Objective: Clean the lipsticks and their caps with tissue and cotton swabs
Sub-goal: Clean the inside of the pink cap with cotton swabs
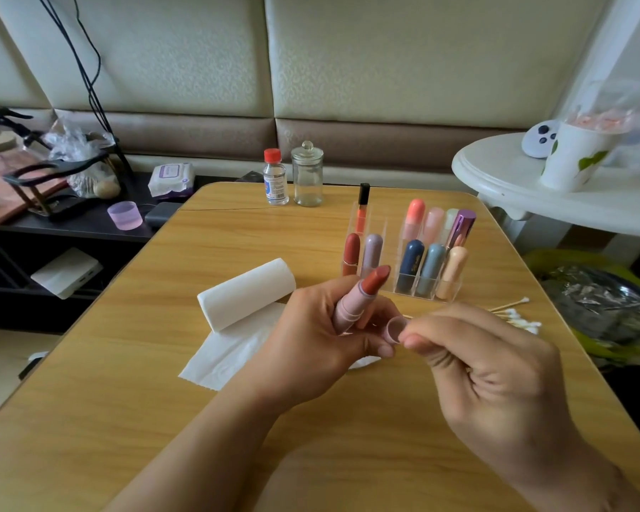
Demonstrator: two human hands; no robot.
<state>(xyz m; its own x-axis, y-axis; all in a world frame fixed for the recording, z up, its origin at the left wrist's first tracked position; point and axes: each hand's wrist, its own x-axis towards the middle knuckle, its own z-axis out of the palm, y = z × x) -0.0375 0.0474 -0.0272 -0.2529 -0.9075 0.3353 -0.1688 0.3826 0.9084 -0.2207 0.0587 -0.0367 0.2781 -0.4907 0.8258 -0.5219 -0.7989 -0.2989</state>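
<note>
Hands [311, 327] hold lipstick [363, 293] before organizer [403, 286], tissue roll [246, 293] beside.

Bare table [134, 382] near left; tissue roll [246, 291], lipstick organizer [403, 253] and cotton swabs [514, 315] crowding beyond.

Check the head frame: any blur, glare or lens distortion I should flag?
Head view: wide-angle bowing at the edges, table outline curved; soft daylight, faint shadows, no harsh glare; right hand and the cap it pinches slightly blurred; left hand and its lipstick sharper; bagged cup far right washed out.
</note>
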